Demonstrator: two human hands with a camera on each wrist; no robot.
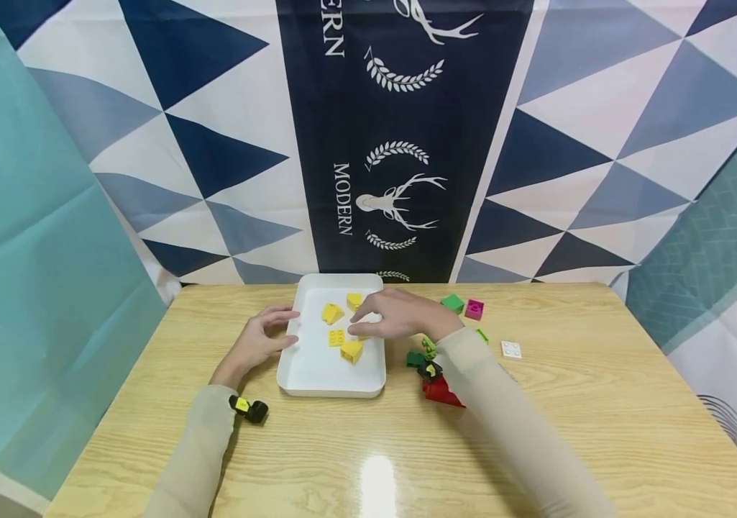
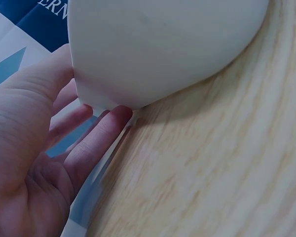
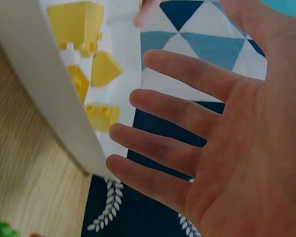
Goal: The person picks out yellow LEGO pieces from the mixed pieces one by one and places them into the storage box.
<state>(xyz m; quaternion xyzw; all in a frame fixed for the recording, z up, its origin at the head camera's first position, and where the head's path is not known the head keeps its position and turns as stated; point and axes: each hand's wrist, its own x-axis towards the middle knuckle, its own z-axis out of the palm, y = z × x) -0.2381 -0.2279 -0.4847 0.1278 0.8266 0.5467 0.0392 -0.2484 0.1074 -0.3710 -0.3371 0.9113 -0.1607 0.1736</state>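
A shallow white tray sits on the table and holds several yellow toy building blocks, some with sloped sides. At its left side my left hand holds the tray edge. The left wrist view shows the thumb over the rim and fingertips against the outer wall. My right hand reaches over the tray's right half, just above the blocks. From the right wrist view, its fingers are spread and fairly straight, with nothing in the palm.
Right of the tray lie a green block, a magenta block, a white block, a dark green block and a red piece, partly under the right forearm. A patterned cloth hangs behind the wooden table.
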